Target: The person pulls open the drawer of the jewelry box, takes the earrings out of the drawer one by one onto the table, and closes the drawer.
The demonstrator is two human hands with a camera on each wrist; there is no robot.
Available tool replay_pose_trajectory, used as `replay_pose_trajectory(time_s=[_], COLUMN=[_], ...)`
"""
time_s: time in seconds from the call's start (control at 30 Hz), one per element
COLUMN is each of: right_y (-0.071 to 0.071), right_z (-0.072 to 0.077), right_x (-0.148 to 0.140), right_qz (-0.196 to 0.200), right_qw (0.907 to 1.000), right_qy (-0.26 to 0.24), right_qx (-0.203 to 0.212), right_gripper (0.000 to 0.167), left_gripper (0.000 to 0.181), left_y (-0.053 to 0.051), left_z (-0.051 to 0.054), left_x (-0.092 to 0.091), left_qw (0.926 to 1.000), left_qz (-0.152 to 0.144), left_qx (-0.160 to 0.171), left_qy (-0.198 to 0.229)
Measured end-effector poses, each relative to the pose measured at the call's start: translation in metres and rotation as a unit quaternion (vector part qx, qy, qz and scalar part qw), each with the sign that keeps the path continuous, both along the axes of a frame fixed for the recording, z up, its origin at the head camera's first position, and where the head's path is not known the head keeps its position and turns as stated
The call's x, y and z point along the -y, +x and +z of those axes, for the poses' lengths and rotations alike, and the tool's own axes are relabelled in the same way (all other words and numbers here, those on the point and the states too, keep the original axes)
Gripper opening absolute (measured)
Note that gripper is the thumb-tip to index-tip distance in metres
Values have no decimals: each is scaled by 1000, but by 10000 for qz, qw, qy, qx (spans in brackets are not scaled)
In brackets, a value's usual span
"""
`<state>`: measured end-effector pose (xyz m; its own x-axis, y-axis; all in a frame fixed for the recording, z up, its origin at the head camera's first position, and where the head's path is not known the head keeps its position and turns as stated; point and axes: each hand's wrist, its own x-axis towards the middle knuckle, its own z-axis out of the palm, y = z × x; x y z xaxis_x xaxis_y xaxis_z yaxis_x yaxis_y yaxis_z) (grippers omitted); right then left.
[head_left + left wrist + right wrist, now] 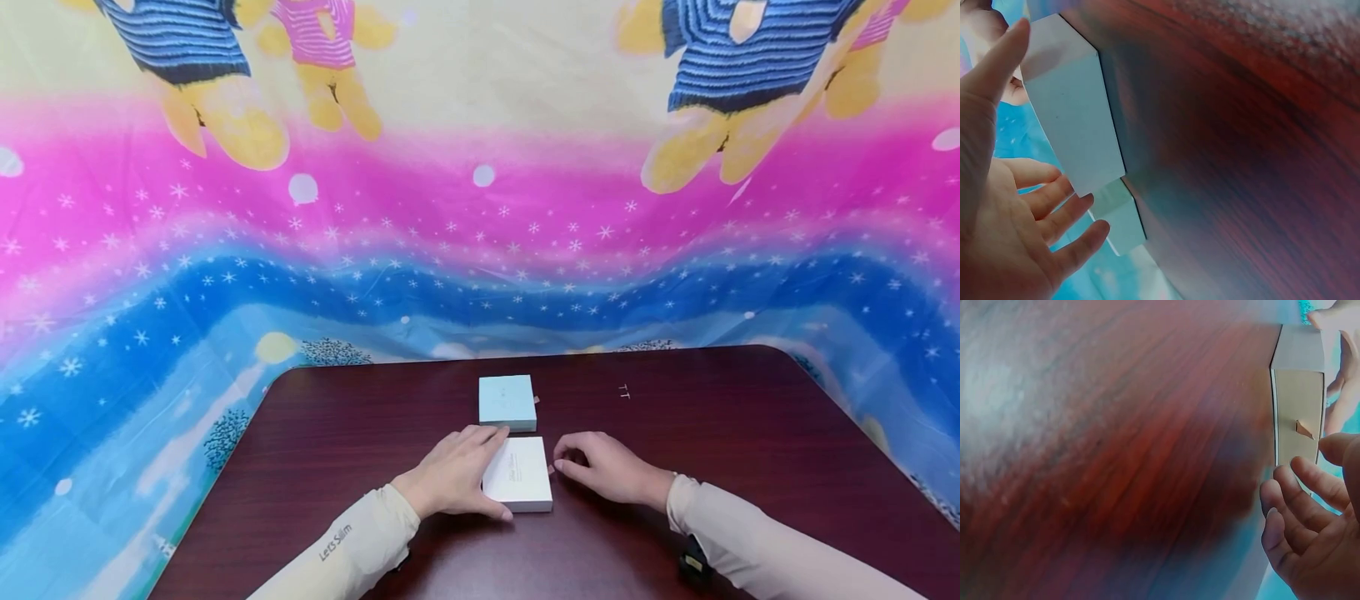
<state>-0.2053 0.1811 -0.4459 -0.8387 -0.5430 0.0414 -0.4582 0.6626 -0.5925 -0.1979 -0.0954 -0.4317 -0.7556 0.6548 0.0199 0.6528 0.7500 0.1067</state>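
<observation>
Your left hand (453,477), fingers spread, is at the left side of the flat white square box (523,473) on the dark reddish-brown wood-grained bench (360,417). Your right hand (609,472), fingers loosely bent, thumb apart, is near its small orange-pink tab (1304,429).
</observation>
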Motion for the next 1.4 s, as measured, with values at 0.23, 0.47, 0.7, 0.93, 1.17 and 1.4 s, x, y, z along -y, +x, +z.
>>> replay_pose_trajectory(time_s=[0.23,0.47,0.7,0.93,1.17,1.4], right_y=[0,1,1,1,1,0], right_z=[1,1,0,1,3,0], right_x=[0,0,0,2,3,4], right_qz=[7,-11,9,4,-56,-62], right_qw=[9998,9997,9998,9997,9994,9992], right_qy=[-65,-57,-140,-183,-222,-298], right_qx=[183,239,141,165,251,265], right_gripper=[9,10,10,11,13,12], left_gripper=[116,116,110,102,103,104], left_y=[0,-1,-2,-6,-12,-14], left_z=[0,0,-1,-5,-6,-6], left_x=[2,5,8,9,12,11], left_qw=[10000,9998,9998,9995,9988,9985], left_qz=[24,158,169,218,267,239], left_qx=[-20,121,97,37,295,409], left_qy=[-35,-61,0,215,275,275])
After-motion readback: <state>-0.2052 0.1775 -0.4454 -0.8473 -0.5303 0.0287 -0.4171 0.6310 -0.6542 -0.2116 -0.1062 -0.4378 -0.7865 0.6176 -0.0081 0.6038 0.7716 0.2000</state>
